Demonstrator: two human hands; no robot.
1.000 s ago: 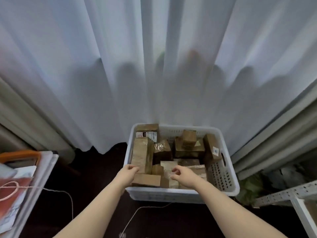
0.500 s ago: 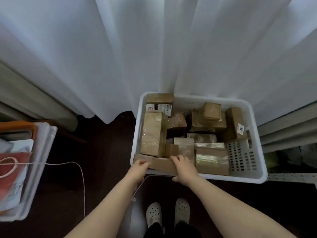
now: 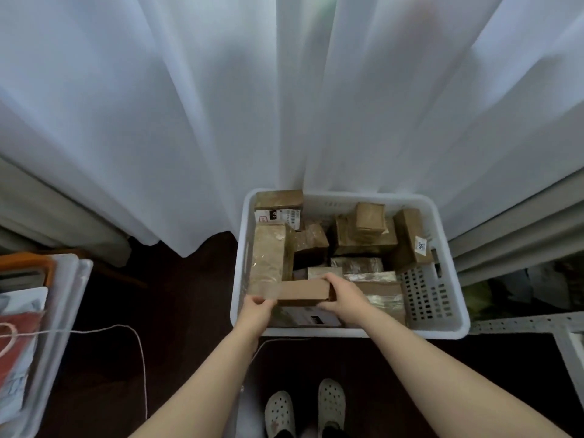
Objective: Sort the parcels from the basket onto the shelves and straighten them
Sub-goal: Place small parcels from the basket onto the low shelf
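Since it lay flat, the parcel [image 3: 301, 292] has risen — left hand [image 3: 255, 312] and right hand [image 3: 346, 300] fingers [image 3: 331, 279] gripping it.

One white basket [image 3: 442, 331] with about eleven brown parcels [image 3: 268, 257], some partly hidden. Two hands, left hand [image 3: 256, 311] and right hand [image 3: 343, 298], share one held parcel [image 3: 303, 292]. Two white shoes [image 3: 279, 412].

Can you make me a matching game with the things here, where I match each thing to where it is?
Things:
1. plain box
2. basket
3. shoes
4. box with small sticker

Places:
A. at the basket's right side
B. between the left hand and right hand
C. worn, near the picture's bottom edge
D. on the floor by the curtain

Pairs: 1-B, 2-D, 3-C, 4-A
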